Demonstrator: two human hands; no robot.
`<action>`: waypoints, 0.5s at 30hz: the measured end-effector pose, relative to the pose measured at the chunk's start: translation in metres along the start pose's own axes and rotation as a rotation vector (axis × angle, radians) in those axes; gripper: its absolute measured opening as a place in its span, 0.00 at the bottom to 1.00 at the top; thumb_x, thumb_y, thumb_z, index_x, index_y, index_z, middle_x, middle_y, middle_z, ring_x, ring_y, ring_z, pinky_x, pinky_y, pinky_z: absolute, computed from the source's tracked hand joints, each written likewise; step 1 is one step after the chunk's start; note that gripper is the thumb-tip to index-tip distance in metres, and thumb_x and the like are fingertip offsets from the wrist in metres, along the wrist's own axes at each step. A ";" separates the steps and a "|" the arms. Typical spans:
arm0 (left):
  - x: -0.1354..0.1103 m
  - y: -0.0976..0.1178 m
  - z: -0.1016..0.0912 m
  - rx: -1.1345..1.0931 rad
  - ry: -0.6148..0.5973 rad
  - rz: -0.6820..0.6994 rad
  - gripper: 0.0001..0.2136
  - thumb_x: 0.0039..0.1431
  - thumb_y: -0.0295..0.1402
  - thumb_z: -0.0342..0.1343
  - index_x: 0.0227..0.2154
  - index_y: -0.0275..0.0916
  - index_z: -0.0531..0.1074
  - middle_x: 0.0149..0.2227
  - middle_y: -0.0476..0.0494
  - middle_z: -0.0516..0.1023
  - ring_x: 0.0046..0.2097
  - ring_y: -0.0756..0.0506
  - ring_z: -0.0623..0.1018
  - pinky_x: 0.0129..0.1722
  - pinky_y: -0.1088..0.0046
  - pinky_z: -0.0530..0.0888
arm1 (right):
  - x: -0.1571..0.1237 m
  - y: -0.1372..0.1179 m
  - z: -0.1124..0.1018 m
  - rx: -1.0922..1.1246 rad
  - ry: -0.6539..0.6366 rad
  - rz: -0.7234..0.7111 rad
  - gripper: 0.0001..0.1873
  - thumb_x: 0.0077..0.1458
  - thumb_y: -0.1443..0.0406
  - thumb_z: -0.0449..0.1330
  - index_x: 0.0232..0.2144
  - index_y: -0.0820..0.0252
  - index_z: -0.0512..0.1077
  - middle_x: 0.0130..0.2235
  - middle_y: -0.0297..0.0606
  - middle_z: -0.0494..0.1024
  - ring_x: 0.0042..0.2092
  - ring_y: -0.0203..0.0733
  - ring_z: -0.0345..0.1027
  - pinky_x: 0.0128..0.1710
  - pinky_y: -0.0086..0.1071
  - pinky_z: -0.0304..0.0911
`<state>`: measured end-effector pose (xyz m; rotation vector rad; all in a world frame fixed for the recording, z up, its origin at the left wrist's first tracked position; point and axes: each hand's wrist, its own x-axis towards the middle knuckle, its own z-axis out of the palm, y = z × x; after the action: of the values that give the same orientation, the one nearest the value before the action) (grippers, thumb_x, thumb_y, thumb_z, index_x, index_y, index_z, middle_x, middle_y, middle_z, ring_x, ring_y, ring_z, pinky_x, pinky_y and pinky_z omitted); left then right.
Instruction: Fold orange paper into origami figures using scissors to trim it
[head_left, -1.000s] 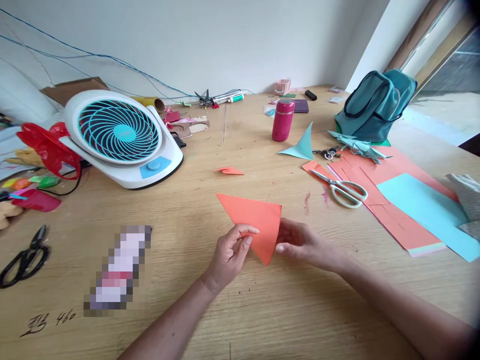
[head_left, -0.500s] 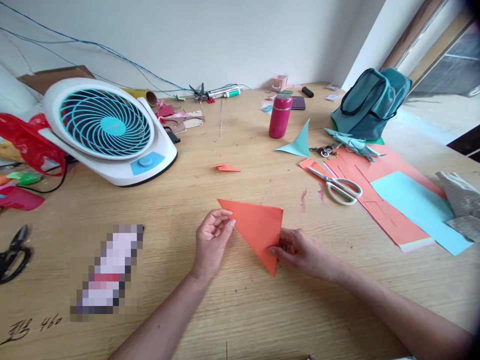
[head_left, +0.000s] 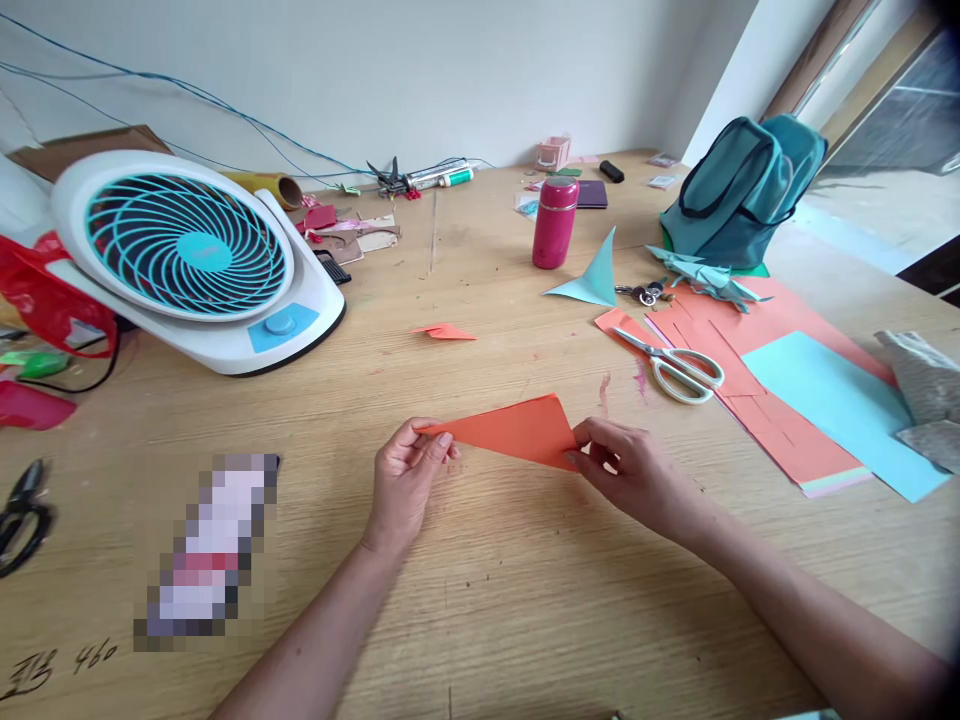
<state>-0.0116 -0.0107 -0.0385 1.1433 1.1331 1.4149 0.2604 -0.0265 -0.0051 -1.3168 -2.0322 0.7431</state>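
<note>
A folded orange sheet of paper (head_left: 514, 430), triangular in outline, is held between my two hands above the wooden table. My left hand (head_left: 409, 470) pinches its narrow left tip between thumb and fingers. At the lower right corner, my right hand (head_left: 634, 475) grips the paper with thumb and fingertips. Beyond them lies a small folded orange paper piece (head_left: 446, 331). A pair of white-handled scissors (head_left: 675, 368) rests to the right, partly on orange paper sheets (head_left: 780, 430).
On the left stands a white fan (head_left: 202, 260), with black scissors (head_left: 26, 515) nearer me. A pink flask (head_left: 555, 222), a folded blue paper (head_left: 589, 280), keys (head_left: 646, 293) and a teal bag (head_left: 739, 200) are farther back. A blue sheet (head_left: 832, 400) lies at right.
The orange paper has turned in my hands, its right corner swinging up and rightward so it shows as a narrower triangle. My right hand has moved up and right; my left hand shifted slightly left.
</note>
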 end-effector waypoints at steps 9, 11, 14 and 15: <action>0.003 0.011 -0.009 0.166 -0.067 0.125 0.06 0.58 0.36 0.64 0.34 0.39 0.78 0.36 0.45 0.81 0.40 0.45 0.80 0.45 0.69 0.75 | -0.001 0.003 -0.002 -0.041 0.051 -0.135 0.06 0.66 0.70 0.52 0.36 0.56 0.68 0.34 0.36 0.73 0.30 0.35 0.66 0.28 0.29 0.61; 0.003 0.015 -0.010 0.340 -0.116 0.265 0.02 0.59 0.32 0.63 0.34 0.41 0.78 0.38 0.45 0.82 0.43 0.44 0.80 0.48 0.66 0.74 | -0.002 0.005 -0.002 -0.075 0.066 -0.178 0.07 0.66 0.70 0.52 0.39 0.56 0.70 0.37 0.38 0.75 0.34 0.37 0.69 0.32 0.30 0.64; 0.003 0.020 -0.011 0.660 -0.179 0.566 0.05 0.61 0.25 0.60 0.36 0.43 0.76 0.39 0.46 0.83 0.44 0.43 0.79 0.49 0.62 0.73 | -0.003 0.011 0.000 -0.146 0.110 -0.255 0.09 0.67 0.71 0.53 0.44 0.56 0.71 0.41 0.41 0.77 0.41 0.41 0.73 0.40 0.34 0.67; 0.003 0.021 -0.011 0.753 -0.204 0.652 0.07 0.61 0.23 0.59 0.37 0.43 0.76 0.40 0.46 0.83 0.45 0.43 0.79 0.49 0.61 0.73 | -0.003 0.014 0.001 -0.162 0.124 -0.276 0.10 0.67 0.72 0.53 0.45 0.56 0.71 0.42 0.42 0.77 0.42 0.42 0.73 0.40 0.35 0.68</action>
<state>-0.0253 -0.0109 -0.0191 2.2968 1.2359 1.2984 0.2687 -0.0246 -0.0166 -1.1055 -2.1498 0.3703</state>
